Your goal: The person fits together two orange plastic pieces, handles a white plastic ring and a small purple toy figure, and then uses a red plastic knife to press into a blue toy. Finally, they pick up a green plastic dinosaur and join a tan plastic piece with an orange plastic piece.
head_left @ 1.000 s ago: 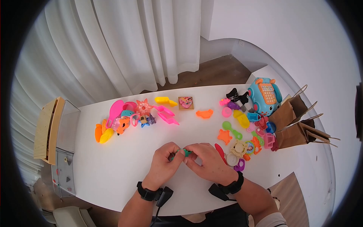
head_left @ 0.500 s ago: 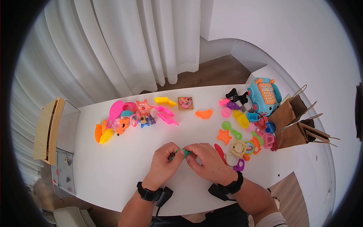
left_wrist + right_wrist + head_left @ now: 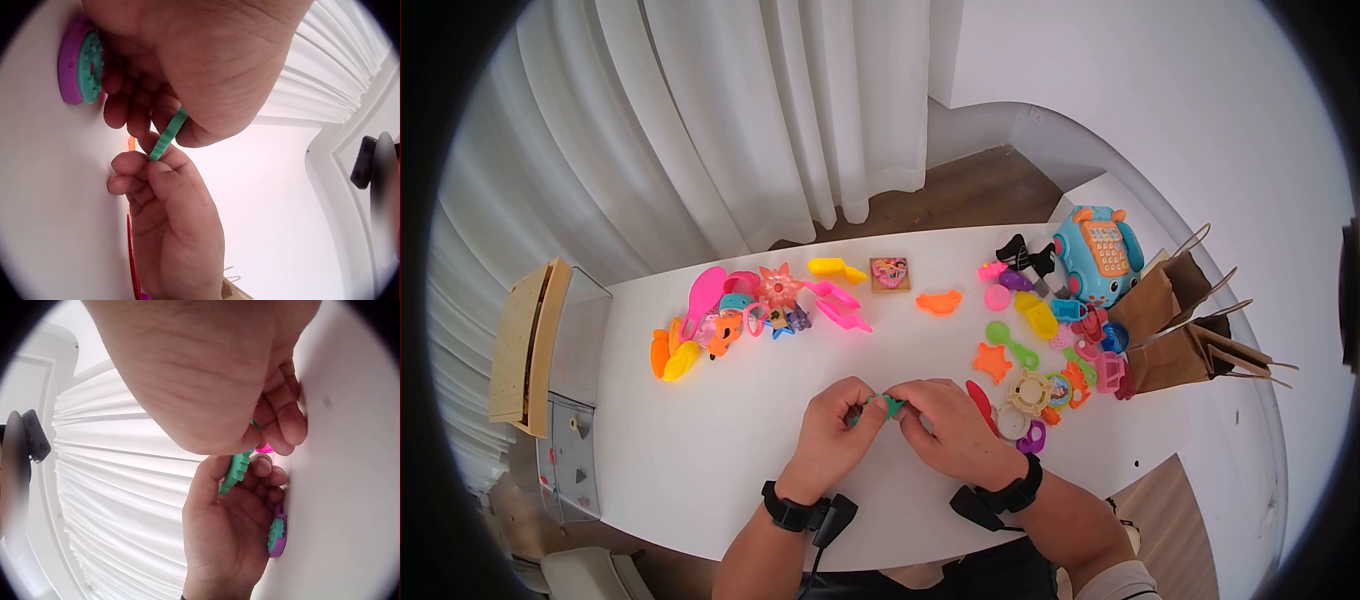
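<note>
A small green ridged plastic piece [image 3: 892, 404] is held between the two hands above the white table [image 3: 700, 450]. My left hand [image 3: 837, 430] pinches one end of it with thumb and finger. The opposite end lies between the thumb and fingertips of my right hand [image 3: 948, 425]. The left wrist view shows the green piece [image 3: 169, 135] as a narrow strip with a ridged edge. A purple toy [image 3: 70, 65] with a toothed teal insert [image 3: 90, 67] sits by the table surface beside the left fingers; from the head it is hidden under the left hand.
Behind the hands lie a small picture box [image 3: 890, 273] and an orange piece [image 3: 940, 301]. Plastic toys are heaped at left around a pink paddle [image 3: 704, 290]. More toys, a blue toy phone [image 3: 1090, 260] and brown paper bags [image 3: 1190, 350] stand at right.
The right hand has shifted very slightly, and a little more of the green piece shows between the hands. Both hands keep their grip on it.
</note>
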`<state>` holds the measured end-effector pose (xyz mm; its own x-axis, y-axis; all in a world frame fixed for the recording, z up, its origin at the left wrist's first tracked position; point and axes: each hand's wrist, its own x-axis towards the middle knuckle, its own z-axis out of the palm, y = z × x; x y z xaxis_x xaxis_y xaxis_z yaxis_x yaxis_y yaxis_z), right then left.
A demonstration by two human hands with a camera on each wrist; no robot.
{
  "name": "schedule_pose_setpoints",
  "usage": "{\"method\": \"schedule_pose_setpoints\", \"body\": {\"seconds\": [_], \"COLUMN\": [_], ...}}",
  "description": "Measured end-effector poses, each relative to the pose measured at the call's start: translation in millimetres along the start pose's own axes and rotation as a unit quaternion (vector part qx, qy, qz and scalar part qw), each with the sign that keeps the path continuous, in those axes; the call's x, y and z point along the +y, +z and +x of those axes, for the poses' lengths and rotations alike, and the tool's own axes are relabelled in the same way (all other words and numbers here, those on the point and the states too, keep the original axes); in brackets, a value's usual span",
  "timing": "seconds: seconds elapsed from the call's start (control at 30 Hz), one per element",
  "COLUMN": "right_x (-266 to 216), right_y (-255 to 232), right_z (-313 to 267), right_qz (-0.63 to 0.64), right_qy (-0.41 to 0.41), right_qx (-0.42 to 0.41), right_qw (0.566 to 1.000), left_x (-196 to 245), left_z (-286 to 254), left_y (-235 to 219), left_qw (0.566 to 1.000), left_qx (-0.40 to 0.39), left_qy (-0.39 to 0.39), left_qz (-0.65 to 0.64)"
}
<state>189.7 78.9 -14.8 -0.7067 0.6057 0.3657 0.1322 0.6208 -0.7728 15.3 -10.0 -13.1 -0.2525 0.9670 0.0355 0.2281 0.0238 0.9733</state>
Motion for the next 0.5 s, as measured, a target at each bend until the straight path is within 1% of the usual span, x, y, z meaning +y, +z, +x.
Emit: {"method": "schedule_pose_setpoints", "body": {"seconds": [0.5], "right_x": [-1.5], "right_y": [-3.3], "right_z": [-0.5], "right_qz": [0.002], "right_qy": [0.017], "right_qx": [-0.025], "right_qw": [1.0], "left_x": [-3.3], "left_z": [-0.1], "left_y": [0.5], "left_qw": [1.0], "left_qx": [0.002], "left_qy": [0.015], "left_qz": [0.007]}}
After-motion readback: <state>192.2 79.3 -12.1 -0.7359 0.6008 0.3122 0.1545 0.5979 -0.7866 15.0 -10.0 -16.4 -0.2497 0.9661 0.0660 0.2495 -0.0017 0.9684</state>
